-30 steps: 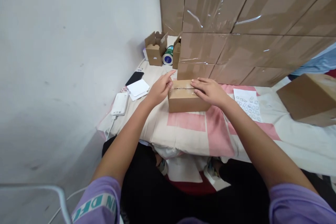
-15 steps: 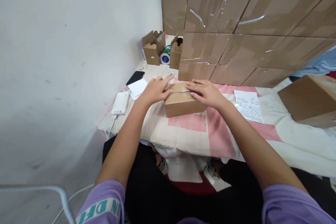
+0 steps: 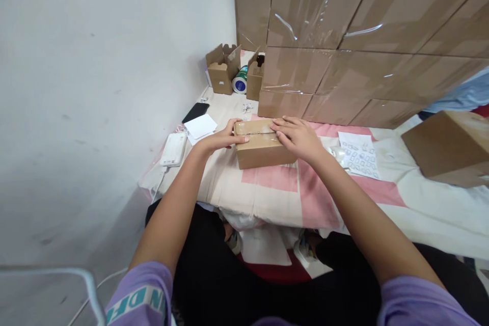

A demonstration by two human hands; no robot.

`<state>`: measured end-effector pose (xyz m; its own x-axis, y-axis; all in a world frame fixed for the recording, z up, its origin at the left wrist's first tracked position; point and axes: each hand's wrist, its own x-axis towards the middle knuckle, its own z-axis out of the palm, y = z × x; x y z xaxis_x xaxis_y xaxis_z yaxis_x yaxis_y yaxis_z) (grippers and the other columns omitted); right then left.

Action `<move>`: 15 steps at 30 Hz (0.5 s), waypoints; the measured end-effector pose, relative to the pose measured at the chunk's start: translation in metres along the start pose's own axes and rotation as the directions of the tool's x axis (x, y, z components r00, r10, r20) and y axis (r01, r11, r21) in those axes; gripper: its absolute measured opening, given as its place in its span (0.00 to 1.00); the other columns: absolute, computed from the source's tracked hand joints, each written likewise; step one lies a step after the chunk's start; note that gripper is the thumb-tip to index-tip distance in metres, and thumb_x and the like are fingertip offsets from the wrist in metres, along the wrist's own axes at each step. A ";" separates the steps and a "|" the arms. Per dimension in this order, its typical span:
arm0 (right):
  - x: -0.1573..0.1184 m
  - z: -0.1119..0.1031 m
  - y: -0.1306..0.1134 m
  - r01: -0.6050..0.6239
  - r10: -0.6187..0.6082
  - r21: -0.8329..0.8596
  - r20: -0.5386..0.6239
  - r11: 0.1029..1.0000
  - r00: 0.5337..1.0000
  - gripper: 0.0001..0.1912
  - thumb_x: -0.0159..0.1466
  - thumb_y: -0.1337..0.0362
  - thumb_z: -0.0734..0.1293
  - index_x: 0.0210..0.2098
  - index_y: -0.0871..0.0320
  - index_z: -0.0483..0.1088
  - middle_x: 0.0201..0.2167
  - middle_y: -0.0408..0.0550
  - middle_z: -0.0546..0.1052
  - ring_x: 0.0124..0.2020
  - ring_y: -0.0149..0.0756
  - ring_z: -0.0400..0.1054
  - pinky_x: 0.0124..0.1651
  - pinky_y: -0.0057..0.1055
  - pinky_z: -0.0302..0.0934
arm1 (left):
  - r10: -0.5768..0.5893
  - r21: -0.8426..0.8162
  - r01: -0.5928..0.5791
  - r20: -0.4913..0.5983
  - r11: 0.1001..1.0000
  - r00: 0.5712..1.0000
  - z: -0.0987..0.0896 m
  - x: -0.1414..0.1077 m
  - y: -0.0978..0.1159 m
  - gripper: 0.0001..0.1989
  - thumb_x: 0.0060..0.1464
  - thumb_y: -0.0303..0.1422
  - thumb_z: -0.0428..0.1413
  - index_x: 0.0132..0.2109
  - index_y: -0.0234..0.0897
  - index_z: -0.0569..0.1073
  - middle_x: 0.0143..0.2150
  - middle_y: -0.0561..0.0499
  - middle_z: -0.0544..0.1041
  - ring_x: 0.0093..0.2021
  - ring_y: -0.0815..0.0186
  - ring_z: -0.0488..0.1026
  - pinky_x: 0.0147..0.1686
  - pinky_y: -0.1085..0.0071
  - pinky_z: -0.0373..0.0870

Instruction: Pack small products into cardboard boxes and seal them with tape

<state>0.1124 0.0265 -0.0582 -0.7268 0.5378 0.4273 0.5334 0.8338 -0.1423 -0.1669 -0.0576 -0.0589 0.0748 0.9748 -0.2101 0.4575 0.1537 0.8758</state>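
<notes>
A small cardboard box (image 3: 266, 153) lies closed on the cloth before me, a seam running across its top. At its left end is my left hand (image 3: 223, 137), thumb on the top and fingers around the far left side, partly hidden. My right hand (image 3: 296, 135) rests flat on the right part of the top, its fingers stretched out over the seam. Just past my right wrist, a clear shiny item (image 3: 337, 152) is partly covered by my forearm; I cannot make out its kind.
Large taped cartons (image 3: 367, 56) form a wall behind. Back left stand an open small box (image 3: 221, 79) and a can (image 3: 240, 81). White cards (image 3: 200, 126), a black flat item (image 3: 195, 112) and a white power bank (image 3: 173, 150) lie left. Right are a printed sheet (image 3: 359, 153) and another carton (image 3: 446, 147).
My left hand has shifted from the box's top to its left end and now grips it there. My right hand stays on top, nearly unmoved.
</notes>
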 end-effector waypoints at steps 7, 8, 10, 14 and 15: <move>-0.112 -0.037 0.069 -0.196 0.152 -0.083 -0.372 0.977 0.916 0.15 0.69 0.58 0.62 0.45 0.55 0.78 0.55 0.56 0.80 0.54 0.51 0.75 0.58 0.50 0.66 | -0.021 -0.214 -0.056 -0.341 0.975 0.940 0.025 0.026 -0.012 0.45 0.53 0.49 0.61 0.72 0.42 0.51 0.61 0.38 0.70 0.58 0.53 0.73 0.56 0.57 0.70; -0.132 -0.045 0.088 -0.303 0.236 -0.098 -0.422 0.948 0.875 0.14 0.68 0.58 0.62 0.42 0.55 0.78 0.51 0.58 0.81 0.51 0.52 0.76 0.56 0.50 0.66 | -0.036 -0.261 -0.071 -0.383 0.963 0.923 0.028 0.032 -0.015 0.46 0.52 0.48 0.62 0.71 0.40 0.52 0.59 0.39 0.71 0.57 0.53 0.73 0.58 0.57 0.69; -0.164 -0.059 0.122 -0.518 0.444 -0.074 -0.423 0.852 0.790 0.13 0.65 0.60 0.62 0.38 0.56 0.77 0.46 0.61 0.82 0.47 0.53 0.76 0.55 0.50 0.66 | -0.056 -0.340 -0.108 -0.438 0.934 0.897 0.033 0.043 -0.020 0.43 0.49 0.46 0.64 0.68 0.39 0.58 0.55 0.42 0.72 0.55 0.54 0.74 0.59 0.58 0.68; -0.184 -0.070 0.161 -0.772 0.742 0.021 -0.296 0.635 0.602 0.13 0.60 0.61 0.63 0.38 0.58 0.78 0.41 0.61 0.82 0.39 0.50 0.75 0.53 0.50 0.66 | -0.071 -0.410 -0.226 -0.594 0.884 0.801 0.042 0.054 -0.034 0.37 0.48 0.44 0.64 0.63 0.42 0.63 0.48 0.47 0.74 0.50 0.57 0.75 0.56 0.61 0.69; -0.184 -0.069 0.166 -0.785 0.759 0.021 -0.272 0.619 0.591 0.14 0.60 0.60 0.64 0.39 0.58 0.79 0.40 0.59 0.82 0.38 0.48 0.75 0.53 0.50 0.67 | -0.066 -0.401 -0.267 -0.649 0.876 0.758 0.044 0.054 -0.037 0.35 0.50 0.45 0.63 0.62 0.43 0.63 0.48 0.48 0.74 0.50 0.58 0.74 0.54 0.62 0.69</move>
<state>0.3641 0.0571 -0.0991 0.0931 0.9171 0.3878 0.8916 0.0966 -0.4424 -0.1407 -0.0178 -0.1224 -0.5491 0.8332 0.0650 0.0258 -0.0609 0.9978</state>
